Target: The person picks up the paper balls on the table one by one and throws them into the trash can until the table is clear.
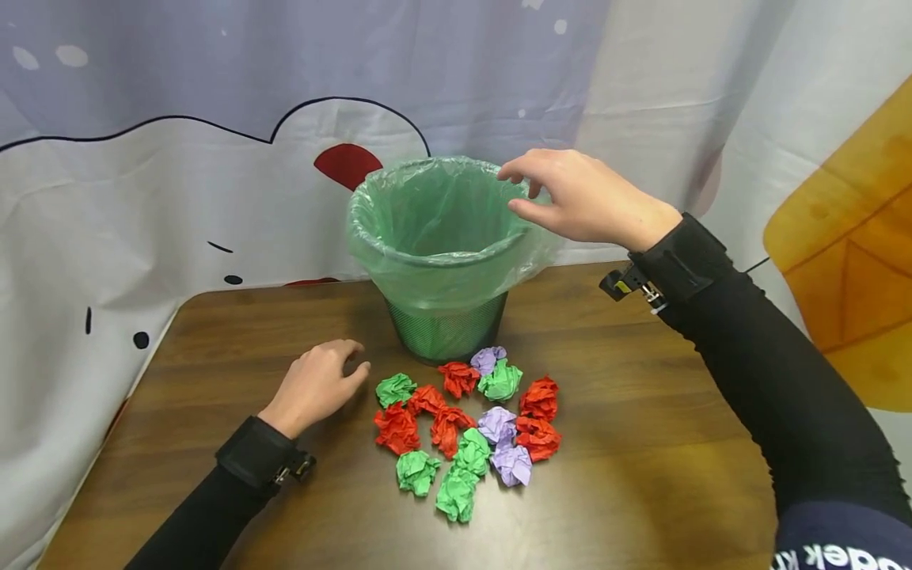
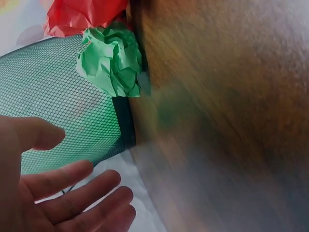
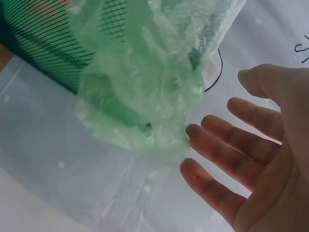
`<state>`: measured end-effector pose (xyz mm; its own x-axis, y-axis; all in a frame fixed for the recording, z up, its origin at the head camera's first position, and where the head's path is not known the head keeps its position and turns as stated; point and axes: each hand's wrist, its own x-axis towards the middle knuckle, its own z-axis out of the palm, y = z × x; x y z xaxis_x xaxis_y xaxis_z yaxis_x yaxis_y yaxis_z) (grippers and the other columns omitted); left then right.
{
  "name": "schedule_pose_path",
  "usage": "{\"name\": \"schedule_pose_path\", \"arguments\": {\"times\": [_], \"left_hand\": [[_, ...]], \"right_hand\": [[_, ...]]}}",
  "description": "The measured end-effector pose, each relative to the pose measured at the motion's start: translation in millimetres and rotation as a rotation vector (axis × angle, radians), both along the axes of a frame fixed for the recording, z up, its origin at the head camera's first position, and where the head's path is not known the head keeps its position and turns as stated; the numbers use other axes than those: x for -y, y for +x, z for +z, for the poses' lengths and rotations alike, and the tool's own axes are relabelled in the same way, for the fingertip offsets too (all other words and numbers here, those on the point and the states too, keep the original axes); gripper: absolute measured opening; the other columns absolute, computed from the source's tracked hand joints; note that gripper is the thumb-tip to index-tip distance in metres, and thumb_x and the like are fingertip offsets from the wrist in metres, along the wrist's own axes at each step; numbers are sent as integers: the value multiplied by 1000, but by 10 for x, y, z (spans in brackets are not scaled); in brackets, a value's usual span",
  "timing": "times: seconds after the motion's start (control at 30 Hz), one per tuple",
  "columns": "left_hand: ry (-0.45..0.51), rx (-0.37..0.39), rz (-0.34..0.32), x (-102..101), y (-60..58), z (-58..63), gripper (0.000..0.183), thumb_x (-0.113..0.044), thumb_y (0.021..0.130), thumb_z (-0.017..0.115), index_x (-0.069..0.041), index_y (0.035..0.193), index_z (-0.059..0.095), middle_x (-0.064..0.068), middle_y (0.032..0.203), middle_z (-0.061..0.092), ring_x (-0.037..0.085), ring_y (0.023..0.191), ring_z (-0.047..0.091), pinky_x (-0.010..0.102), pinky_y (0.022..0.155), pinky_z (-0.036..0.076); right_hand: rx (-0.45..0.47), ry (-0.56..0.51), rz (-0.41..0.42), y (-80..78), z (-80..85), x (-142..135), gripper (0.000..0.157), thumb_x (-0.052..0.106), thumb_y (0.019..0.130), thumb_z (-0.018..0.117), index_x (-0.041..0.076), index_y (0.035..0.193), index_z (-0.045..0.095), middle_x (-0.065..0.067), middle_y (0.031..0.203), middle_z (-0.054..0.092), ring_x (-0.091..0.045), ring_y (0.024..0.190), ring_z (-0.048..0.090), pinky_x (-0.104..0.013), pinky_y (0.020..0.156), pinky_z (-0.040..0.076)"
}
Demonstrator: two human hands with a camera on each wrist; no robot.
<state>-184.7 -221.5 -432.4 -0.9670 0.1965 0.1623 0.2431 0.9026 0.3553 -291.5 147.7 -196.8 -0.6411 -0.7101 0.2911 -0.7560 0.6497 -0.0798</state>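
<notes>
Bin [image 1: 420, 328]: tapered mesh, filmy liner [image 1: 427, 289]
Paper [image 1: 397, 428]: crumpled balls
Left hand [image 1: 313, 388]: wide
Right hand [image 1: 580, 194]: wide
Right-wrist view only: palm [image 3: 270, 203]

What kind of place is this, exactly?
Probably an indoor spot set up for filming tabletop work, though I can't be sure: a cartoon-printed curtain hangs behind a wooden table, and the person wears black wrist straps with small devices.

"What colour are the balls [image 1: 397, 429]?"
"Red, green, lilac."
"And the liner [image 1: 449, 279]?"
"Pale green; the bin [image 1: 450, 328], dark mesh."
"Table [image 1: 627, 412]?"
"Brown wood-grain."
"Curtain [image 1: 178, 206]?"
"White and lilac-blue, black outlines, red and orange patches."
</notes>
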Motion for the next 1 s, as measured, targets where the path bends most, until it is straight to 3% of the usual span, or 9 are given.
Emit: {"name": "schedule_pose_path", "arguments": {"times": [0.2,0.53,0.77,1.0], "left_hand": [[2,-3,-16,-34,28,22,37,-31,96,62,-5,121,69,14,119,70,34,108,68,55,90,53],[3,4,-21,-62,34,4,36,-31,96,62,-5,120,70,13,118,71,32,106,69,54,89,54],[3,14,-21,-62,39,-2,36,-30,96,63,-5,121,69,13,119,71,33,107,69,54,89,53],[2,25,-28,-60,50,-29,36,-31,96,62,-6,121,69,13,119,70,32,108,68,54,89,53]], "right_hand": [[-82,-55,-4,82,-54,-169,34,25,99,61,12,130,63,-5,122,64,-24,108,60,-46,88,48],[-110,-153,-44,186,-185,-477,31,22,99,61,9,127,64,-7,117,67,-23,97,61,-40,82,46],[-38,-163,-118,209,-376,-703,29,23,99,61,9,124,65,-7,114,69,-22,92,63,-40,79,46],[31,-164,-117,187,-664,-796,24,21,98,63,8,117,69,-7,108,72,-21,90,65,-40,79,49]]}}
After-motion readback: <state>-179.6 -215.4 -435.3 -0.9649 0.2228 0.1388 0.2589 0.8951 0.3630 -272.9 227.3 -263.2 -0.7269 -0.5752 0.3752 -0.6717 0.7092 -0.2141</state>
